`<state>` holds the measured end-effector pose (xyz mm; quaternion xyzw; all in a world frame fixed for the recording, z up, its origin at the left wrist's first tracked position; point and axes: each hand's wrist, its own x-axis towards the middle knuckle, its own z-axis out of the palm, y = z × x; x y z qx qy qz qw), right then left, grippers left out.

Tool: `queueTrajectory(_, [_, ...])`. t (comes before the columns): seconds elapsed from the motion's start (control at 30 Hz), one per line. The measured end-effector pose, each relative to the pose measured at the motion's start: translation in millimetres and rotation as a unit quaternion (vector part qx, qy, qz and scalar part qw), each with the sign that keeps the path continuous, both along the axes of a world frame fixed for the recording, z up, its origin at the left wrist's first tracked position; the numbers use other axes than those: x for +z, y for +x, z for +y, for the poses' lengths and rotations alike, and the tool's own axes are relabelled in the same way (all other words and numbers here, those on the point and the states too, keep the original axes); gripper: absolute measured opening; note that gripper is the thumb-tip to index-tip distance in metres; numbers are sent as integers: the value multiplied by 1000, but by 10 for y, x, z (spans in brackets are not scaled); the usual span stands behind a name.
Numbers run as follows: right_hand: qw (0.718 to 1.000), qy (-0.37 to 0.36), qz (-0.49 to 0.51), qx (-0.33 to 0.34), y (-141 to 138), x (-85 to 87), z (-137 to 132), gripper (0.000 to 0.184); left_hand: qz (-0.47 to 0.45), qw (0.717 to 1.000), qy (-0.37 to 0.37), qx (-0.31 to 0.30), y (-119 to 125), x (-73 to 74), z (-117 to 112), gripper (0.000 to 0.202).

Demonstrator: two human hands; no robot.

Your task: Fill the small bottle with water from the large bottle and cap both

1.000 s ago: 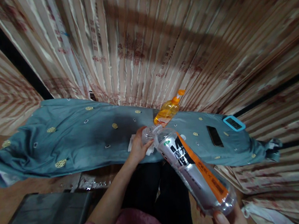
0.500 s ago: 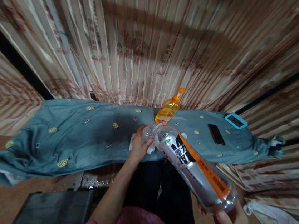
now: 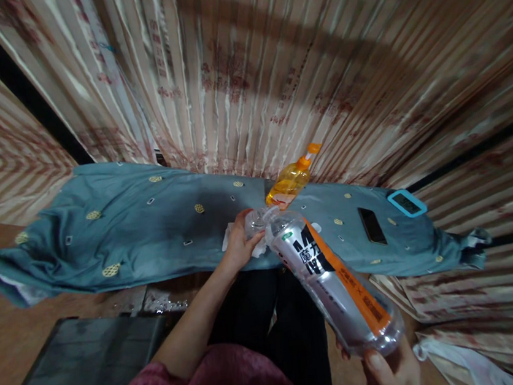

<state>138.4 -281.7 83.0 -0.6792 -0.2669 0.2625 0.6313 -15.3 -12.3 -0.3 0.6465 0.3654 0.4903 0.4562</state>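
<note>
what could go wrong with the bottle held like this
Slipping: the right hand grips the bottle near its base, so the neck might swing off the clear container in the left hand.

Spilling: any liquid inside, which I can't make out, could land on the cloth, where a phone also lies.

Knocking: the pump bottle stands just beyond the neck and might get bumped.

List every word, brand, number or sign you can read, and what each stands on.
"M": large black letter on the silver-and-orange bottle.
"魔力": below the M; black strokes beneath are unclear.
"×", apparently: orange stripe of that bottle, between unreadable characters.
Too small or blurred: the bottle's green mark and finer print, the blue-framed display, pump bottle's label, curtain's characters.
</note>
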Motion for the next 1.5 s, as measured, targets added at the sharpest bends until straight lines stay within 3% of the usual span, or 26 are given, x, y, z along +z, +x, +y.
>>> queueTrajectory(0.17, [999, -9, -38, 17, 25, -5, -10, 81, 3, 1000, 14, 0, 1, -28, 10, 60])
queueTrajectory(0.57, [999, -12, -41, 12, 31, 35, 2, 76, 2, 1000, 14, 3, -6, 0, 7, 62])
queueTrajectory(0.73, [999, -4, -41, 6, 28, 54, 16, 82, 9, 1000, 11, 3, -3, 19, -2, 61])
queueTrajectory(0.93, [997, -3, -79, 15, 49, 23, 10, 83, 2, 1000, 3, 3, 4, -4, 5, 62])
queueTrajectory(1.5, [997, -18, -68, -20, 79, -46, -40, 80, 5, 1000, 6, 10, 8, -9, -11, 62])
